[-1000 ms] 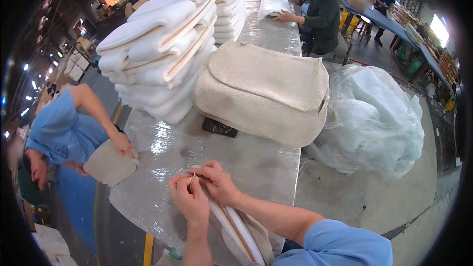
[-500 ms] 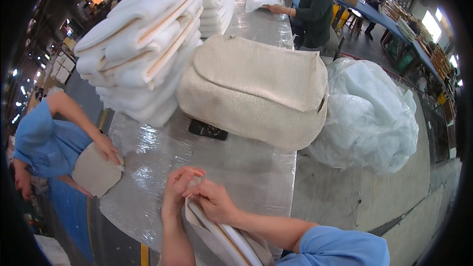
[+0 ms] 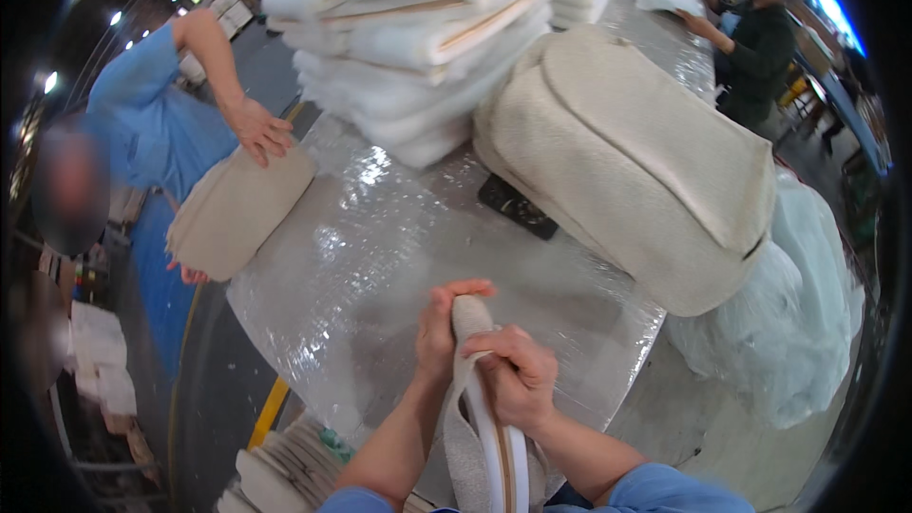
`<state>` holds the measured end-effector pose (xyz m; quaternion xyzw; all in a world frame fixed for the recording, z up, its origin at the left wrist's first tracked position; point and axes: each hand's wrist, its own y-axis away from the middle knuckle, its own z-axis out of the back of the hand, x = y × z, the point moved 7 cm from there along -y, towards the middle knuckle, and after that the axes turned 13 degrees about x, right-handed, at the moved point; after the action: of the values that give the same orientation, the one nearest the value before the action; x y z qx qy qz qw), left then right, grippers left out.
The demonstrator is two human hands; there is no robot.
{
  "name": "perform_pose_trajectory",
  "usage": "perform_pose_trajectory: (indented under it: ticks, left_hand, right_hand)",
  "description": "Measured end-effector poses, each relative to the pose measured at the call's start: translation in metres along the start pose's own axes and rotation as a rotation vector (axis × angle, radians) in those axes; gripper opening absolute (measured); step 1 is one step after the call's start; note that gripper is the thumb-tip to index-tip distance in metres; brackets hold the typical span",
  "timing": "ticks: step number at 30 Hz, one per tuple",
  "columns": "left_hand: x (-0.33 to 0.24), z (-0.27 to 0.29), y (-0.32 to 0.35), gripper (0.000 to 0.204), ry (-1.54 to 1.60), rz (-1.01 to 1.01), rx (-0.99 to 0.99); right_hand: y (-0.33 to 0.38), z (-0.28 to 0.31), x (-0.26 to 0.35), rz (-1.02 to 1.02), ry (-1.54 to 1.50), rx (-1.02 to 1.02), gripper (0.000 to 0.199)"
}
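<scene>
A beige fabric cover (image 3: 465,427) stands on edge before me, partly drawn over a white foam cushion with tan layers (image 3: 502,461). Its closed end points away over the table. My left hand (image 3: 445,328) is closed round the far left of this end, fingers bent over its tip. On the near right side, my right hand (image 3: 518,375) grips the cover's open edge, fingers curled at the fabric beside the foam. The lower part of the cushion runs out of view between my forearms.
A plastic-covered table (image 3: 380,247) carries a tall stack of folded white padding (image 3: 408,47), a large beige cushion (image 3: 627,161) and a flat black object (image 3: 518,206). At left, a co-worker in blue handles beige fabric (image 3: 242,214). Bagged white material (image 3: 779,323) stands at right.
The view has swung left, so the table's contents appear farther right. My hands have moved apart along the cover's end, which now shows between them. The co-worker's fabric is turned differently.
</scene>
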<state>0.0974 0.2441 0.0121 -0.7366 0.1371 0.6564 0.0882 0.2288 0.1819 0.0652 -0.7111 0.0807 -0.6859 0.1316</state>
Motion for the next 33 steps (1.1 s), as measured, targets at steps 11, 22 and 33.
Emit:
perform_pose_trajectory:
  ticks: [11,22,33]
  left_hand:
    - [0.014,0.015,0.004,0.064,0.153,-0.064,0.016]
    - [0.028,0.027,0.000,0.052,0.138,0.005,0.025]
    - [0.019,0.032,-0.042,0.079,0.379,-0.132,0.121]
  right_hand:
    - [-0.002,-0.010,-0.006,0.021,-0.019,0.009,0.026]
    - [-0.092,0.034,-0.044,-0.153,-0.557,0.138,0.053]
    - [-0.102,-0.040,-0.075,-0.062,-0.289,0.349,0.072]
